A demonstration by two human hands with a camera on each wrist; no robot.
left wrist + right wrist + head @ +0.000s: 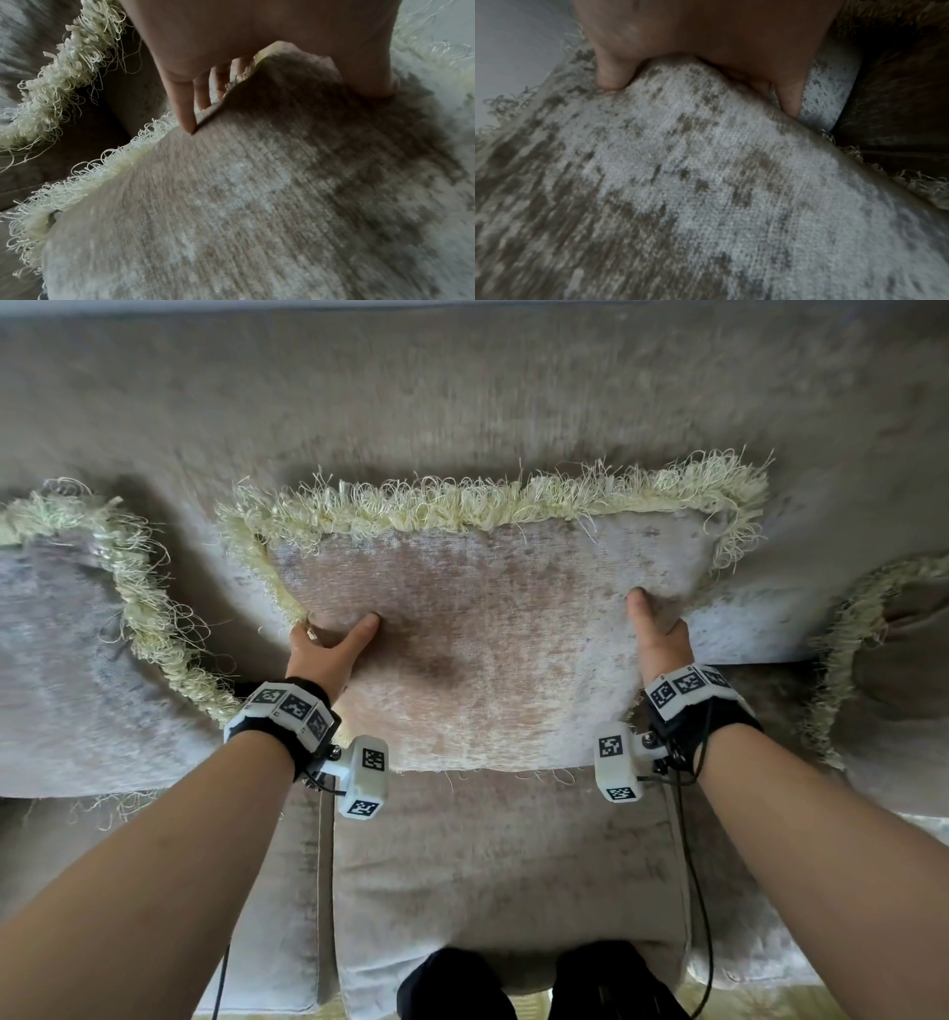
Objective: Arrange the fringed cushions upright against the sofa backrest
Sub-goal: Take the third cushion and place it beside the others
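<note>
Both sides of the middle cushion (482, 639) are gripped by left hand (323, 649) and right hand (660, 629); seating it upright against the backrest (462, 403) is judged next

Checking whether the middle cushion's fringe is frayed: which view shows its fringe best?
The head view: the fringe runs along the whole top edge and down the left side. The left wrist view shows only a left-edge stretch; the right wrist view shows blurred wisps at the frame edges.
</note>
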